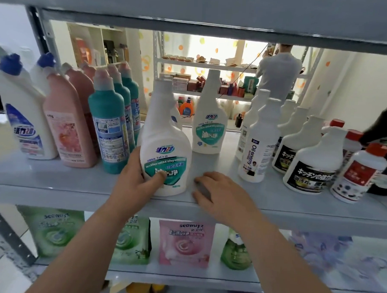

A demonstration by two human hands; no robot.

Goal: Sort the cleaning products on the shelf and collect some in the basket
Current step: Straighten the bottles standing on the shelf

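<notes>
A white bottle with a teal label (165, 145) stands upright near the front of the grey shelf (74, 185). My left hand (135, 177) grips its lower left side, thumb across the label. My right hand (219, 192) rests on the shelf just right of the bottle, fingers loosely curled with nothing in them. A second bottle of the same kind (208, 115) stands further back. No basket is in view.
Left of the held bottle stand teal bottles (109, 128), pink bottles (66, 121) and white blue-capped bottles (21, 110). To the right are white bottles (259, 140), black-labelled ones (310, 163) and red-capped ones (361, 170). Refill pouches (185, 242) sit on the shelf below. A person stands behind.
</notes>
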